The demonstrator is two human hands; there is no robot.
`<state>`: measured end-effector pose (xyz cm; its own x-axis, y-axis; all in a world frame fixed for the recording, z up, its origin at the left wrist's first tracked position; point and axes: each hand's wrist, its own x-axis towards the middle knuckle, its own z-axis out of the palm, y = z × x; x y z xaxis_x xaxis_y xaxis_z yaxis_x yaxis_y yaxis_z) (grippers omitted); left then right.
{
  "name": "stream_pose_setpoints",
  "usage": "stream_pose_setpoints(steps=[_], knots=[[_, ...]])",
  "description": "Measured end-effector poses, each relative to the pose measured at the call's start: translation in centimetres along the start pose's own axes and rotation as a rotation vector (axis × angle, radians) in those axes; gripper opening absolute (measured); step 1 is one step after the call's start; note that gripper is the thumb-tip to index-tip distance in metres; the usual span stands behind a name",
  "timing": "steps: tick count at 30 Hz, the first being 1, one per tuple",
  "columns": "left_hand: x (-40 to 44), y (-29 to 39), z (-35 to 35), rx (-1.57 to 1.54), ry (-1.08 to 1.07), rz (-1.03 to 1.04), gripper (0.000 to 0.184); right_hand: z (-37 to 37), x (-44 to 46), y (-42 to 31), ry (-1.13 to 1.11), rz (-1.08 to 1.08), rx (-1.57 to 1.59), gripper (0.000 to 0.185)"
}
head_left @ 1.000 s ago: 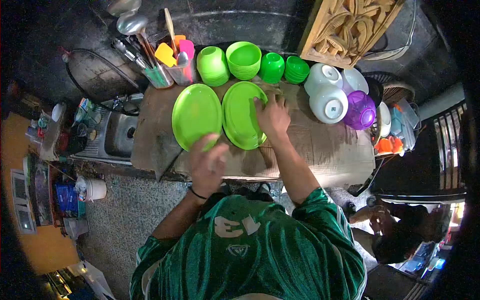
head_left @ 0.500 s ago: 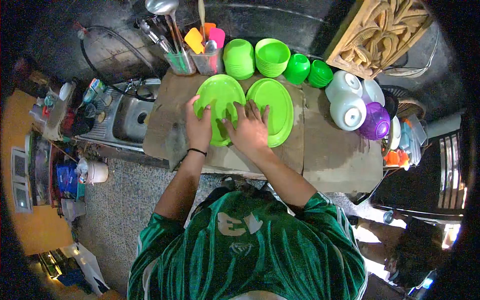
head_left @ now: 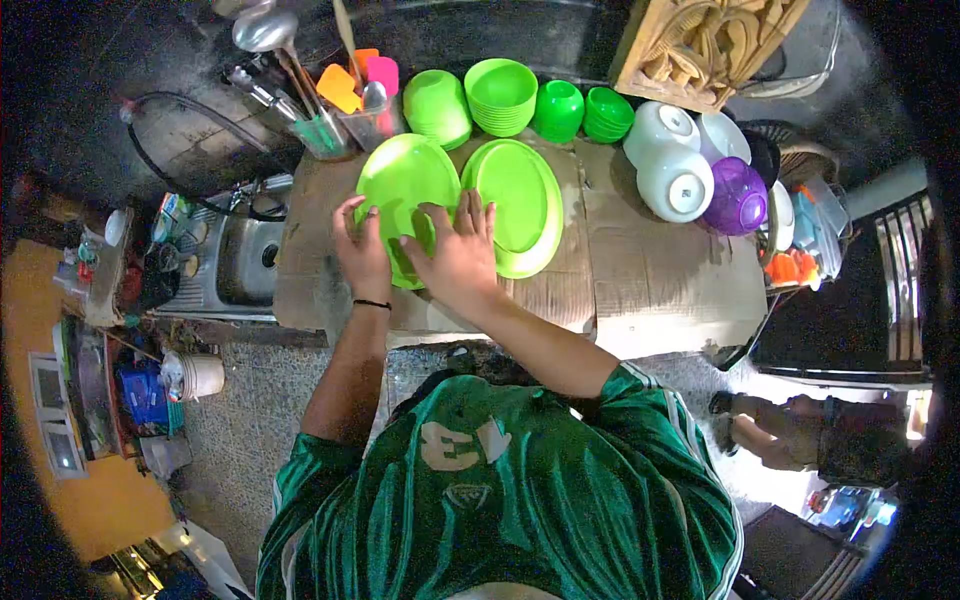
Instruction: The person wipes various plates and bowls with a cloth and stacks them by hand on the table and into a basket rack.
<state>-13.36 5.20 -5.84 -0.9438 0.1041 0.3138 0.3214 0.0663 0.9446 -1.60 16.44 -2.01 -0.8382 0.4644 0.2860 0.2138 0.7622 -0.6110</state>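
Note:
Two bright green oval plates lie side by side on the cardboard-covered counter: the left plate [head_left: 405, 180] and the right plate [head_left: 520, 210], which looks like more than one stacked. My left hand [head_left: 362, 255], with a black band at the wrist, is at the near left edge of the left plate, fingers apart and slightly bent. My right hand [head_left: 460, 260] is over the near part of the left plate, its fingertips reaching the right plate's left edge. Its thumb is spread from the fingers. Whether either hand touches a plate, I cannot tell.
Behind the plates stand light green bowls [head_left: 500, 95], darker green bowls [head_left: 607, 115] and utensil holders [head_left: 322, 135]. White bowls [head_left: 675, 185] and a purple bowl [head_left: 738, 195] sit right, below a carved wooden panel [head_left: 700, 45]. A metal sink [head_left: 240, 265] is left; a person [head_left: 790, 435] is at far right.
The camera view has shifted, so the counter appears farther left and higher. My right hand has moved slightly left off the right plate, and my left hand has drawn slightly back towards me.

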Motion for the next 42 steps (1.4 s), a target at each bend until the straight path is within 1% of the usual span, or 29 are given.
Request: stream_pose_setpoints(steps=[1, 4, 5, 7, 8, 10, 11, 12, 13, 14, 15, 17, 19, 20, 21, 22, 23, 25, 26, 27, 28, 29, 33, 35, 37, 38, 40, 41, 42], knots=[[0.1, 0.6, -0.1, 0.003, -0.009, 0.002, 0.028, -0.2, 0.1, -0.2, 0.005, 0.008, 0.003, 0.064], [0.5, 2.9, -0.5, -0.329, 0.022, 0.015, 0.026, -1.5, 0.2, -1.2, 0.129, -0.106, 0.132, 0.059], [1.0, 3.7, -0.6, -0.320, 0.021, 0.013, 0.026, -2.3, 0.7, -1.3, 0.125, -0.102, 0.139, 0.059], [1.7, 6.7, -1.3, -0.037, -0.055, 0.324, 0.029, -4.7, 1.7, -1.7, 0.097, -0.058, 0.506, 0.054], [2.0, 8.5, -1.2, -0.023, -0.049, 0.319, 0.029, -5.5, 2.4, -1.5, 0.158, -0.077, 0.468, 0.051], [2.3, 12.3, 0.3, -0.850, -0.207, 0.045, 0.048, -6.9, 4.5, -0.6, 0.156, -0.048, 0.592, 0.052], [2.4, 13.7, 0.9, -0.844, -0.196, 0.049, 0.048, -7.7, 5.1, -0.4, 0.165, -0.017, 0.703, 0.054], [2.5, 14.9, 1.5, -0.821, -0.280, 0.042, 0.052, -8.8, 5.3, -0.8, 0.157, -0.023, 0.709, 0.054], [2.3, 15.7, 2.2, -0.797, -0.364, 0.035, 0.056, -10.0, 5.4, -1.3, 0.103, 0.064, 0.865, 0.057], [1.6, 16.2, 3.1, -0.864, -0.386, -0.092, 0.054, -10.8, 5.5, -1.4, 0.049, 0.151, 1.018, 0.061], [1.8, 14.7, 3.5, -0.968, -0.462, -0.253, 0.057, -10.6, 5.4, -0.8, 0.047, 0.144, 1.020, 0.061], [0.3, 13.2, 4.7, -1.081, -0.551, -0.504, 0.061, -9.8, 5.3, 1.0, -0.062, -0.042, 0.961, 0.069], [-0.5, 12.0, 6.9, -1.066, -0.608, -0.523, 0.064, -10.8, 4.2, 1.2, -0.112, -0.069, 0.932, 0.074], [-1.0, 11.9, 7.8, -0.972, -0.605, -0.414, 0.065, -11.9, 3.6, 1.3, -0.113, -0.111, 0.830, 0.074], [-1.7, 13.4, 9.5, -0.940, -0.499, -0.307, 0.081, -12.8, 3.3, 1.3, -0.112, -0.149, 0.728, 0.075], [-1.7, 14.1, 10.0, -0.851, -0.504, -0.233, 0.082, -13.4, 3.4, 1.3, -0.017, -0.158, 0.707, 0.069], [-1.9, 14.5, 10.4, -0.762, -0.508, -0.161, 0.084, -14.0, 3.6, 1.8, -0.015, -0.153, 0.707, 0.069], [-1.7, 15.2, 10.9, -0.716, -0.508, -0.143, 0.080, -15.1, 4.2, 3.2, 0.018, -0.096, 0.835, 0.058], [-1.4, 15.4, 10.8, -0.664, -0.538, -0.144, 0.076, -14.6, 4.5, 4.2, 0.107, -0.102, 0.932, 0.046], [-1.2, 15.4, 10.6, -0.610, -0.567, -0.145, 0.074, -14.9, 4.7, 4.6, 0.110, -0.095, 0.938, 0.046], [-0.7, 14.5, 10.8, -0.602, -0.487, -0.134, 0.062, -15.4, 4.9, 4.9, 0.218, -0.089, 1.027, 0.042], [-0.4, 13.7, 10.2, -0.593, -0.494, -0.139, 0.062, -16.1, 5.0, 5.3, 0.329, -0.081, 1.114, 0.039], [2.1, 9.5, 6.0, 0.216, -0.167, 0.209, 0.040, -18.3, 4.4, 7.3, 0.402, 0.011, 1.187, 0.036], [3.9, 4.8, 2.1, 0.559, -0.202, 0.416, 0.044, -18.2, 4.3, 8.6, 0.424, 0.009, 1.163, 0.035], [4.4, -1.0, -1.4, 0.667, -0.087, 0.418, 0.053, -17.9, 4.3, 9.3, 0.423, -0.019, 1.233, 0.034], [4.2, -1.9, -2.5, 0.673, -0.094, 0.422, 0.053, -17.6, 4.4, 9.5, 0.416, 0.006, 1.260, 0.034], [3.6, -1.7, -3.5, 0.867, -0.056, 0.157, 0.047, -17.2, 4.5, 9.8, 0.434, 0.016, 1.240, 0.035], [3.6, -1.7, -3.7, 0.872, -0.057, 0.161, 0.047, -17.0, 4.6, 9.9, 0.442, 0.022, 1.213, 0.035], [3.6, -0.9, -3.7, 0.930, -0.122, 0.040, 0.044, -17.2, 4.4, 9.7, 0.419, 0.037, 1.251, 0.036]])
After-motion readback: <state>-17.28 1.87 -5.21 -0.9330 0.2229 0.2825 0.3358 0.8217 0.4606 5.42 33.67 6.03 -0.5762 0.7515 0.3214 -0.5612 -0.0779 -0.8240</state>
